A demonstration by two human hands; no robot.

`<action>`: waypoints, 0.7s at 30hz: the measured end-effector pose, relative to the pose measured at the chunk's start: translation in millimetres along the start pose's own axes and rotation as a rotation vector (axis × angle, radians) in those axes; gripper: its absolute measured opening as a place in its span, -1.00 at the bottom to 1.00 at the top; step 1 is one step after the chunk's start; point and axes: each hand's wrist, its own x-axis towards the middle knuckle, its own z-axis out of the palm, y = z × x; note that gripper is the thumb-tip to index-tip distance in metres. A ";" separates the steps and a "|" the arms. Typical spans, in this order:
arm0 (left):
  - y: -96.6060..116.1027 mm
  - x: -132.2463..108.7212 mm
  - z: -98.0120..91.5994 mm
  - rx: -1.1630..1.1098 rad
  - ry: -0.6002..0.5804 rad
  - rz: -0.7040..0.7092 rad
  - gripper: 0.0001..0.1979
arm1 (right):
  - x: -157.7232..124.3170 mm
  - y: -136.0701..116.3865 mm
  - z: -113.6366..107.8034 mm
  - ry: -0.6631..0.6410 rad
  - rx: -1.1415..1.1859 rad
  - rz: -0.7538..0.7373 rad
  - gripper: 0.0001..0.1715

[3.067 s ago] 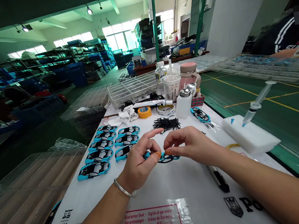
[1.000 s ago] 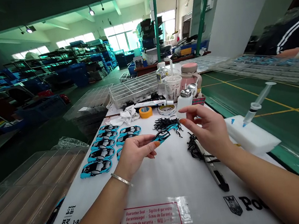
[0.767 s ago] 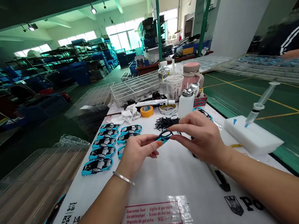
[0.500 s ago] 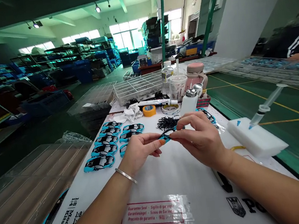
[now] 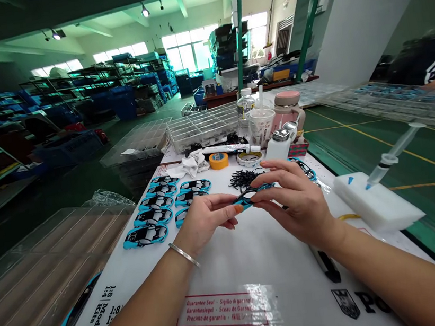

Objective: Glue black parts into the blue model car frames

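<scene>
My left hand (image 5: 205,223) pinches a small blue and black car-body shell (image 5: 249,196) a little above the white board (image 5: 231,268). My right hand (image 5: 297,200) meets it from the right, fingertips pressed on the shell's far end. A silver bangle sits on my left wrist. Just beyond the hands lies a heap of small black parts (image 5: 242,179). Several finished blue shells (image 5: 155,211) lie in rows to the left.
A white foam block (image 5: 375,206) with a syringe (image 5: 395,155) stuck in it stands at the right. Tape rolls (image 5: 218,160), a white bottle (image 5: 278,147), a cup, a pink jug and a clear divided tray (image 5: 205,127) line the back. A black knife (image 5: 327,269) lies under my right forearm. A person in a striped sleeve is at far right.
The shell was lifted off the board by my left hand. My right hand went out to the black parts, then came back and closed its fingertips on the shell.
</scene>
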 end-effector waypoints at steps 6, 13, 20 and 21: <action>0.9 1.4 -0.6 0.017 0.007 -0.006 -0.56 | 0.3 4.7 -1.9 0.016 0.009 0.015 -0.76; 0.3 0.0 -0.4 0.025 -0.007 -0.013 -0.60 | -0.5 2.8 0.0 -0.019 0.021 0.014 -0.78; 0.0 -0.1 0.7 0.023 -0.013 -0.004 -0.64 | -1.7 0.4 5.0 -0.024 0.065 -0.019 -0.83; -0.2 -0.1 0.8 0.022 -0.016 -0.007 -0.64 | -1.3 0.2 5.1 -0.022 0.068 -0.023 -0.84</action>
